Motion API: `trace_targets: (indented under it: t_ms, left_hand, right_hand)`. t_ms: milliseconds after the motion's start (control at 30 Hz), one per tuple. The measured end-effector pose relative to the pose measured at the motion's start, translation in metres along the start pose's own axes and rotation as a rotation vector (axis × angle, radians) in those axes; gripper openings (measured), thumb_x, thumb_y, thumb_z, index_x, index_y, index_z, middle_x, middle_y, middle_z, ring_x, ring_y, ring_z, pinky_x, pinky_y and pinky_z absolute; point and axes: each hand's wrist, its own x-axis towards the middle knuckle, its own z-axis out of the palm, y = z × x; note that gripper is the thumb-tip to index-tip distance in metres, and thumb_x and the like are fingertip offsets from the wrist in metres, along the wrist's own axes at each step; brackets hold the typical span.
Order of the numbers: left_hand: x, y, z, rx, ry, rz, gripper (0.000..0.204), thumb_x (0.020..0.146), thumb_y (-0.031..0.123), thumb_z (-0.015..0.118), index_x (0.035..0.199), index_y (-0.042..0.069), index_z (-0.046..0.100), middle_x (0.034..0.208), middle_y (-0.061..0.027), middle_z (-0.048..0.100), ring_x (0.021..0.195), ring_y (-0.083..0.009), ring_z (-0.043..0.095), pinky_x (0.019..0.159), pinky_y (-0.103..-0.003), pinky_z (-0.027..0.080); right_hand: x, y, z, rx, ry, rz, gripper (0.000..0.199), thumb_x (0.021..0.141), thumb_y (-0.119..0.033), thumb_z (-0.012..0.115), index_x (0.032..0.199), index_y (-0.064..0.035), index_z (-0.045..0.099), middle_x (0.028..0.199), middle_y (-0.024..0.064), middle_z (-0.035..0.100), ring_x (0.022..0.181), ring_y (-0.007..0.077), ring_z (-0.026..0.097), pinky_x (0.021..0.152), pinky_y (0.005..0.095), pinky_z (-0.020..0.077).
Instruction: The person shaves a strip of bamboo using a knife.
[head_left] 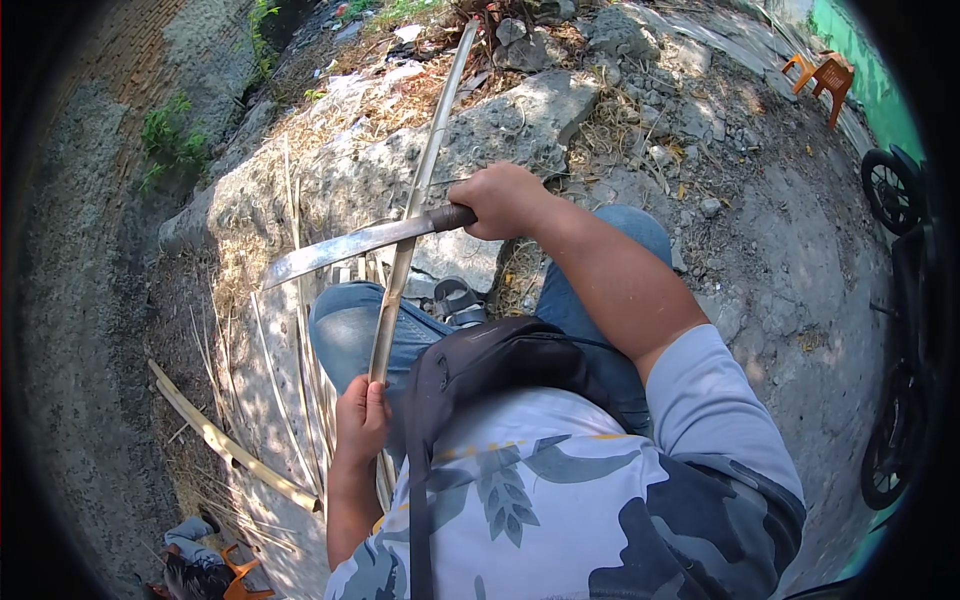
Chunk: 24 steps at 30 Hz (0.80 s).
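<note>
Bamboo, a long pale strip [415, 215], is gripped near its lower end by the left hand [362, 418], whose fingers are curled tight around it; from there it runs up across the lap and out over a rough grey concrete slab [520, 125]. The dark handle of a curved, dull-metal machete [350, 245] is enclosed by the right hand [500, 200], fingers wrapped fully shut; the blade is laid across the strip just left of that fist, touching it; thin split slivers [290, 380] are scattered on the ground at left, beside a broader split stave [230, 445].
</note>
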Motion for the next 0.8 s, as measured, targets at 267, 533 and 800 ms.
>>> trace_targets:
  t_ms: [267, 533, 800]
  left_hand:
    - [-0.003, 0.008, 0.001, 0.014, 0.000, -0.052, 0.021, 0.109, 0.017, 0.052, 0.099, 0.002, 0.063, 0.063, 0.0032, 0.054, 0.056, -0.0039, 0.048, 0.052, -0.023, 0.038]
    - [0.002, 0.004, 0.003, 0.017, 0.004, 0.003, 0.021, 0.109, 0.017, 0.052, 0.100, 0.001, 0.063, 0.063, 0.0041, 0.054, 0.055, -0.0038, 0.047, 0.052, -0.023, 0.038]
    - [0.001, 0.002, 0.004, 0.015, -0.005, -0.014, 0.022, 0.109, 0.018, 0.052, 0.102, 0.001, 0.064, 0.063, 0.0041, 0.054, 0.055, -0.0036, 0.047, 0.051, -0.023, 0.038]
  right_hand:
    - [0.000, -0.012, -0.009, -0.082, -0.133, -0.042, 0.016, 0.075, -0.025, 0.072, 0.091, -0.0204, 0.073, 0.089, 0.0068, 0.073, 0.089, 0.0305, 0.073, 0.078, 0.0464, 0.0576]
    - [-0.001, -0.006, -0.007, -0.029, -0.075, -0.026, 0.014, 0.073, -0.024, 0.071, 0.085, -0.0173, 0.069, 0.079, 0.0081, 0.070, 0.082, 0.0343, 0.071, 0.075, 0.0498, 0.0556]
    - [0.000, -0.005, -0.002, -0.023, -0.075, -0.046, 0.014, 0.073, -0.023, 0.071, 0.086, -0.0165, 0.069, 0.080, 0.0086, 0.071, 0.081, 0.0347, 0.071, 0.074, 0.0499, 0.0560]
